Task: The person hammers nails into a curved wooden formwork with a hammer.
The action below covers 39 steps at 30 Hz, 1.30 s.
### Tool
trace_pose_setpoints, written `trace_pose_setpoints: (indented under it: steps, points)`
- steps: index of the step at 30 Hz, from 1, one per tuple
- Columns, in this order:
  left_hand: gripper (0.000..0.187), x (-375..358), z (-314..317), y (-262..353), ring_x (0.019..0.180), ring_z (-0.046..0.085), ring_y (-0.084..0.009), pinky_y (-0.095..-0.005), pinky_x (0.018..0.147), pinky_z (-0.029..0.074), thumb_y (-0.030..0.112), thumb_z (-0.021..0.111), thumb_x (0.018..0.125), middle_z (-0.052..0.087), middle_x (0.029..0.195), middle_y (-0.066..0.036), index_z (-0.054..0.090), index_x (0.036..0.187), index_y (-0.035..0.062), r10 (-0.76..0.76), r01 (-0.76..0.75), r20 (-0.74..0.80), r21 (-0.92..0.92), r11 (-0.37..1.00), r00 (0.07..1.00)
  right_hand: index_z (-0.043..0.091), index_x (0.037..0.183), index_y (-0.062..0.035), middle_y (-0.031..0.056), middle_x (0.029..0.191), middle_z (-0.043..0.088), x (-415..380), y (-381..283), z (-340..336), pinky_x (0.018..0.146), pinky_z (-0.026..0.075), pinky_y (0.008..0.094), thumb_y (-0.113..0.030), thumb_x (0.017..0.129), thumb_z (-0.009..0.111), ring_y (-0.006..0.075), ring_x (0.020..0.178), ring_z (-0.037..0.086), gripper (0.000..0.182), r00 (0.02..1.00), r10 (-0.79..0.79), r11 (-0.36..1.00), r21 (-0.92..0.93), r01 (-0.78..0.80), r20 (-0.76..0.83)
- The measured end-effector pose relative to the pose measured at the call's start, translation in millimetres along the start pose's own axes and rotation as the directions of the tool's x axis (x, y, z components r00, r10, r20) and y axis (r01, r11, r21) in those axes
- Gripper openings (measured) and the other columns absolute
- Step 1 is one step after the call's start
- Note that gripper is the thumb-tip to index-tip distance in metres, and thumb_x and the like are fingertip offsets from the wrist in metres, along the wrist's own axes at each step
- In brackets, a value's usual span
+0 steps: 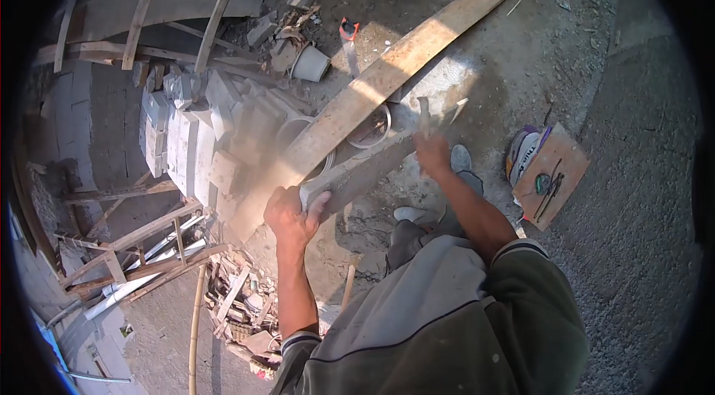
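My left hand (292, 216) is closed around the near end of a long grey block (365, 175), its thumb on the side facing me. The block slants up to the right, beside a wooden plank (395, 67). My right hand (432, 154) is closed near the block's far end, around a hand tool (424, 113) with a grey upright part. A pale-tipped piece shows just right of it; blur hides the tool's exact kind. The plank passes over white buckets (370, 129), partly covering them.
Pale blocks (186, 145) are stacked at left, above broken rubble (242, 302). A handsaw (350, 45) with an orange handle lies beyond the plank, near a small bucket (310, 64). At right, a board (551, 175) carries small tools. Timber frames (141, 15) stand upper left.
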<state>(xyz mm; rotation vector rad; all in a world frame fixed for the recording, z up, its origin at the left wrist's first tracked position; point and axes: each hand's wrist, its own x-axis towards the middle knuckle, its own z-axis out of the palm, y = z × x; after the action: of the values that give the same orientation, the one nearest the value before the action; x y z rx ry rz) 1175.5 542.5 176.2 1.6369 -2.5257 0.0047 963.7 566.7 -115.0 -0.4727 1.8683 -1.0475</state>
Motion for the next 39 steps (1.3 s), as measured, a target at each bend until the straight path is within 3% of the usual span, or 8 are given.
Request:
trace_pose_setpoints:
  steps: [2, 5, 12, 14, 17, 26, 33, 39]
  points:
    - [0.038, 10, 9, -4, 0.055, 0.05, -0.0284, -0.0384, 0.052, 0.041, 0.037, 0.08, 0.068, 0.05, 0.056, -0.011, 0.063, 0.07, 0.0026, 0.003, -0.007, -0.1, -0.037, 0.999, 0.995, 0.056, 0.101, 0.0067, 0.0245, 0.097, 0.061, -28, -64, -53, 0.072, 0.05, 0.0431, -0.025, 0.086, 0.061, 0.0385, 0.08, 0.063, 0.035, 0.97, -0.127, 0.992, 0.047, 0.12, 0.209]
    - [0.035, 27, 6, -2, 0.055, 0.051, -0.0273, -0.0359, 0.053, 0.042, 0.032, 0.081, 0.068, 0.055, 0.059, -0.012, 0.066, 0.075, 0.0015, -0.059, 0.052, -0.047, -0.143, 0.988, 0.997, 0.056, 0.11, 0.0032, 0.0239, 0.102, 0.061, -45, -82, -75, 0.073, 0.05, 0.0451, -0.025, 0.089, 0.058, 0.0398, 0.089, 0.062, 0.035, 0.824, -0.531, 0.825, -0.105, 0.556, 0.197]
    - [0.028, 38, 12, -5, 0.06, 0.054, -0.0224, -0.0315, 0.059, 0.044, 0.025, 0.079, 0.074, 0.06, 0.066, -0.011, 0.068, 0.083, 0.0008, 0.051, -0.051, -0.003, -0.147, 0.988, 0.999, 0.046, 0.125, 0.0017, 0.0261, 0.102, 0.061, -113, -136, -86, 0.078, 0.048, 0.0468, -0.026, 0.092, 0.053, 0.0417, 0.093, 0.06, 0.044, 0.761, -0.473, 0.822, -0.088, 0.562, 0.444]
    - [0.026, 31, 15, -11, 0.063, 0.056, -0.0212, -0.03, 0.062, 0.044, 0.024, 0.078, 0.075, 0.061, 0.069, -0.011, 0.069, 0.086, 0.0023, -0.122, 0.122, 0.019, -0.309, 0.943, 0.992, 0.042, 0.129, 0.002, 0.0254, 0.099, 0.062, -93, -108, -82, 0.078, 0.049, 0.0488, -0.029, 0.093, 0.051, 0.0417, 0.093, 0.061, 0.048, 0.795, -0.409, 0.852, -0.125, 0.508, 0.449]
    - [0.039, 21, 6, -12, 0.076, 0.062, -0.0207, -0.0322, 0.071, 0.049, 0.027, 0.081, 0.072, 0.067, 0.085, -0.013, 0.065, 0.093, -0.0013, -0.202, 0.242, 0.148, -0.352, 0.904, 0.968, 0.042, 0.13, 0.0001, 0.0256, 0.096, 0.063, -64, -52, -94, 0.078, 0.048, 0.05, -0.031, 0.093, 0.05, 0.0421, 0.091, 0.061, 0.048, 0.887, -0.026, 0.859, -0.444, 0.256, 0.461]
    - [0.037, 11, 10, -30, 0.073, 0.061, -0.0181, -0.0315, 0.067, 0.048, 0.027, 0.077, 0.075, 0.066, 0.081, -0.011, 0.064, 0.091, -0.0041, -0.394, 0.452, 0.224, -0.394, 0.8, 0.892, 0.044, 0.126, -0.0023, 0.024, 0.095, 0.064, -93, -97, -76, 0.073, 0.049, 0.0506, -0.026, 0.092, 0.053, 0.0431, 0.086, 0.062, 0.042, 0.783, -0.475, 0.84, -0.057, 0.539, 0.401]
    - [0.036, -11, -2, -37, 0.072, 0.06, -0.0206, -0.0328, 0.067, 0.047, 0.029, 0.076, 0.076, 0.065, 0.077, -0.011, 0.065, 0.087, -0.0035, -0.395, 0.437, 0.195, -0.293, 0.85, 0.898, 0.047, 0.123, -0.0058, 0.0224, 0.088, 0.065, 18, -5, -66, 0.072, 0.048, 0.0525, -0.034, 0.094, 0.048, 0.0418, 0.084, 0.063, 0.04, 0.922, 0.085, 0.784, -0.597, 0.172, 0.377]
    - [0.031, -1, 4, -44, 0.069, 0.061, -0.0219, -0.0342, 0.065, 0.049, 0.025, 0.074, 0.075, 0.066, 0.078, -0.013, 0.066, 0.086, -0.0027, -0.419, 0.444, 0.151, -0.233, 0.865, 0.895, 0.05, 0.119, -0.006, 0.021, 0.084, 0.065, -47, -45, -76, 0.066, 0.051, 0.0473, -0.028, 0.092, 0.055, 0.0399, 0.076, 0.064, 0.036, 0.752, -0.44, 0.805, -0.155, 0.572, 0.491]
